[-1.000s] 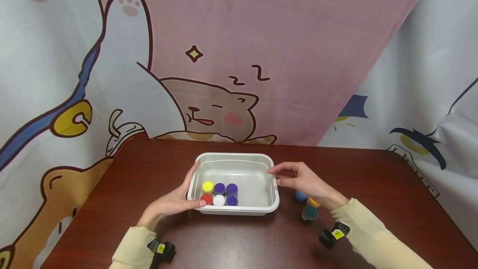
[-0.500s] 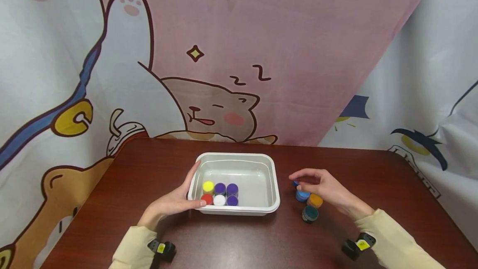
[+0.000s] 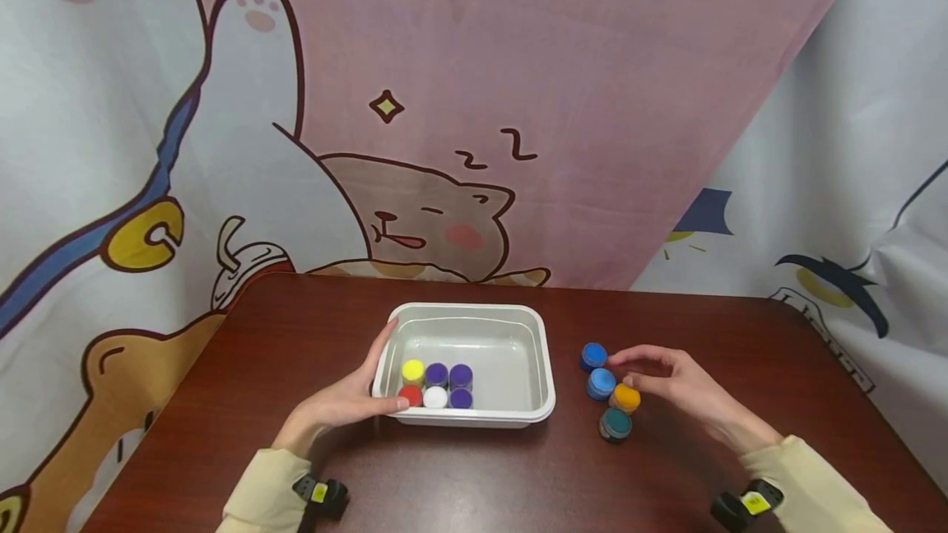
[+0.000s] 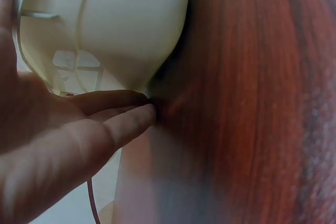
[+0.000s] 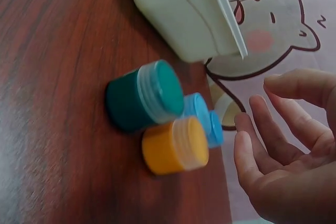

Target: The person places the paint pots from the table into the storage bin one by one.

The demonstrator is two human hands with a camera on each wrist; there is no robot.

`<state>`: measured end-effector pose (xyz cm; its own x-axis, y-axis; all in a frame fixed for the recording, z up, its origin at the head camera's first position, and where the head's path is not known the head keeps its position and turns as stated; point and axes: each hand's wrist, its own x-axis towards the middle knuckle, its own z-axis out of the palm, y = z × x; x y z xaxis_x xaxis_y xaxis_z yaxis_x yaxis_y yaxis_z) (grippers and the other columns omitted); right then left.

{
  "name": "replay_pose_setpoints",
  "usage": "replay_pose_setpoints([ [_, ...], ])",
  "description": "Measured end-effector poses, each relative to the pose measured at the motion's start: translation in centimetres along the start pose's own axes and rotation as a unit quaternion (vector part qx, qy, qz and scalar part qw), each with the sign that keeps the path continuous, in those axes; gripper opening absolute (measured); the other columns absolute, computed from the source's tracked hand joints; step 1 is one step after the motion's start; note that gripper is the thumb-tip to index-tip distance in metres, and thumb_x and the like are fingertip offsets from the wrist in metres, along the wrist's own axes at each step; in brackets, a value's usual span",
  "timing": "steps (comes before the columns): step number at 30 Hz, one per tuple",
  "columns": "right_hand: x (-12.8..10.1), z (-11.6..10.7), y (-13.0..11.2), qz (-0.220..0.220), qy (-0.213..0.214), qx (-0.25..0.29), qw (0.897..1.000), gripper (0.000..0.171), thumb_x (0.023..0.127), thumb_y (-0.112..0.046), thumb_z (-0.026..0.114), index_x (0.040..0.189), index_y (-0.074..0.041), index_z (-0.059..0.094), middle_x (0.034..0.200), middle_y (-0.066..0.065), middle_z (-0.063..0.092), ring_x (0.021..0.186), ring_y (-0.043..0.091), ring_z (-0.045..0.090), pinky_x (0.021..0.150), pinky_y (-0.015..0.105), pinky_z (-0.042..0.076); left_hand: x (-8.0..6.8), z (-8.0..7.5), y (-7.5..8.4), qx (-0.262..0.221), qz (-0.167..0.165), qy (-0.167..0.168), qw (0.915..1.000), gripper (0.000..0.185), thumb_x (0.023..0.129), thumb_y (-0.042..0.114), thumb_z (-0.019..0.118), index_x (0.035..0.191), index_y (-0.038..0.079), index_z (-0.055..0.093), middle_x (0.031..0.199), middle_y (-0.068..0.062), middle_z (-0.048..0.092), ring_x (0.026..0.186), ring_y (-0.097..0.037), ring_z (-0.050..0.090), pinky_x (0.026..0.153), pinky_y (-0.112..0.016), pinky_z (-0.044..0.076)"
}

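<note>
Head view shows our left hand (image 3: 336, 405) resting flat against the white tray (image 3: 539, 368), fingers straight. Our right hand (image 3: 681, 389) hovers relaxed beside the orange jar (image 3: 625, 396), grasping nothing.

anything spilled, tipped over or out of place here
Nothing stands out. Six small paint pots stand upright, lids on, in a neat block in the white tub, which the left hand steadies. Four more pots stand upright on the table by the open right hand. No spills show.
</note>
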<state>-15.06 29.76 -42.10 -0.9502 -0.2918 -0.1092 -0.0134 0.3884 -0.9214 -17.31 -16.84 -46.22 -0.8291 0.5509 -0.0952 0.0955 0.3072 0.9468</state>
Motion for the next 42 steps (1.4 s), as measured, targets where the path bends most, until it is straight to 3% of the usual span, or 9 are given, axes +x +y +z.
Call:
replay_pose_setpoints([
  [6,-0.6,-0.7,1.2,0.010,-0.002,0.025,1.000,0.036,0.092,-0.010,0.064,0.124,0.005,0.058,0.125,0.025,0.057,0.107,0.026,0.058,0.084,0.033,0.051,0.0,0.0,0.0,0.002,0.005,0.000,1.0000,0.110,0.082,0.032,0.074,0.154,0.031,-0.010,0.155,-0.021,-0.005,0.140,-0.042,0.003,0.105,-0.070,0.010],
  [13,-1.0,-1.1,2.7,0.045,0.001,0.041,0.998,0.039,0.093,-0.014,0.064,0.127,0.004,0.056,0.132,0.024,0.052,0.114,0.026,0.055,0.087,0.024,0.046,0.0,-0.1,-0.2,0.003,0.012,-0.001,0.9999,0.112,0.082,0.034,0.075,0.154,0.029,-0.010,0.155,-0.021,-0.006,0.140,-0.042,0.003,0.104,-0.070,0.010],
  [19,-1.1,-1.0,4.0,0.055,-0.009,0.066,0.996,0.044,0.094,-0.016,0.063,0.130,0.006,0.052,0.132,0.020,0.052,0.108,0.017,0.055,0.087,0.026,0.046,0.0,-0.1,-0.3,0.001,0.014,-0.002,0.9999,0.112,0.082,0.034,0.075,0.154,0.029,-0.011,0.155,-0.021,-0.006,0.140,-0.042,0.003,0.104,-0.070,0.011],
  [29,-1.3,-0.1,5.6,0.069,-0.020,0.063,0.995,0.050,0.093,-0.018,0.066,0.135,0.002,0.049,0.128,0.014,0.056,0.105,0.019,0.057,0.086,0.030,0.047,0.1,-0.1,-0.3,-0.005,0.020,-0.005,0.9998,0.111,0.083,0.032,0.074,0.154,0.028,-0.011,0.155,-0.021,-0.006,0.140,-0.042,0.005,0.105,-0.069,0.012],
  [42,-1.1,1.0,5.9,0.058,-0.005,0.058,0.997,0.055,0.090,-0.014,0.069,0.137,0.004,0.046,0.128,0.023,0.050,0.096,0.026,0.056,0.079,0.031,0.052,0.0,-0.1,-0.2,-0.001,0.016,-0.008,0.9998,0.112,0.083,0.035,0.074,0.153,0.026,-0.012,0.155,-0.022,-0.006,0.139,-0.044,0.007,0.105,-0.069,0.014],
])
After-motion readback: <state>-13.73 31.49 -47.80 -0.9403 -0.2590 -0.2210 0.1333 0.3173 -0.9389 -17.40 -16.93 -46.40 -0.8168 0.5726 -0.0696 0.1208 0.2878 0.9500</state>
